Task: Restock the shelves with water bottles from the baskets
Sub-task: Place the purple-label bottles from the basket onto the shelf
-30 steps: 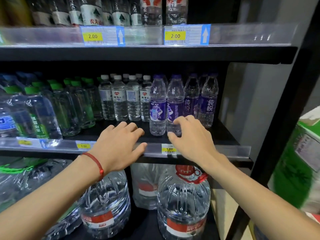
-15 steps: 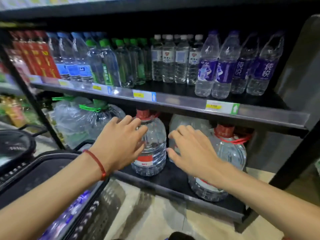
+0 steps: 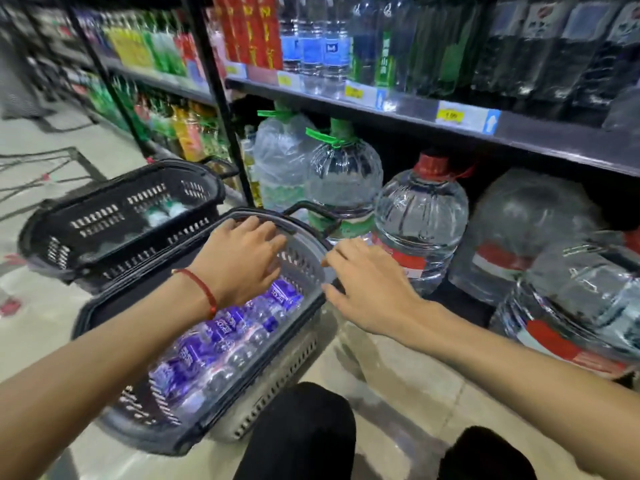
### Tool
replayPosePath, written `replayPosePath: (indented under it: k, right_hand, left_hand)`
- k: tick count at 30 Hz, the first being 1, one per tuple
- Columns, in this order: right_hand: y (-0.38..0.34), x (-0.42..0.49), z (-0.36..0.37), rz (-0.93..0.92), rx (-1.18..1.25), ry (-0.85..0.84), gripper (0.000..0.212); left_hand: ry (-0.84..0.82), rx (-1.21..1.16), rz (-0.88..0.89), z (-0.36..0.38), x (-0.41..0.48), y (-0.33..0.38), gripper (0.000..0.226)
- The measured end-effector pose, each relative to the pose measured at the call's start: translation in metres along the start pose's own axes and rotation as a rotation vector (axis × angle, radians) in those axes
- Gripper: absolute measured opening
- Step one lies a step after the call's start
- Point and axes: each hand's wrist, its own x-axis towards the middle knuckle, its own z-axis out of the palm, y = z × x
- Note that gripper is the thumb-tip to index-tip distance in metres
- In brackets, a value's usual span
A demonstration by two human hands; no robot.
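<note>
Left hand (image 3: 242,261) spread, empty, over basket (image 3: 304,258); bottles (image 3: 214,329) below it, clear, purple-labelled, lying flat. Right hand (image 3: 367,285) likewise spread, empty.

Pale tiled floor (image 3: 391,382) beside black shelving (image 3: 554,145)

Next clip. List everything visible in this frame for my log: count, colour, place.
near basket: one, grey and black, on floor
purple-labelled bottles: many, clear, lying in near basket
far basket: one, black, floor behind the near one
capped bottles: few, blurred, inside far basket
red-capped jugs: at least three, clear, bottom shelf, right
green-handled jugs: two, clear, bottom shelf, left
blue-labelled bottles: about three, clear, upper shelf
price tags: several, yellow, upper shelf edge
knees: two, black trousers, bottom edge
left hand: open, red bracelet at wrist, over near basket
right hand: open, by near basket's right rim
</note>
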Motion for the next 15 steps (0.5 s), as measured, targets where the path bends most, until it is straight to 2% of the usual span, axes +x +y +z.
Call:
replayPosePath:
  k: [5, 9, 15]
  right_hand:
    - [-0.032, 0.04, 0.029, -0.09, -0.058, -0.04, 0.031]
    - [-0.044, 0.075, 0.066, -0.081, -0.01, -0.106, 0.035]
    - [-0.049, 0.116, 0.114, -0.08, -0.042, -0.16, 0.029]
  left_hand:
    - [-0.001, 0.002, -0.009, 0.041, -0.007, -0.036, 0.046]
    - [-0.037, -0.069, -0.014, 0.082, -0.017, -0.06, 0.049]
    - [-0.134, -0.092, 0.037, 0.138, -0.011, -0.089, 0.047]
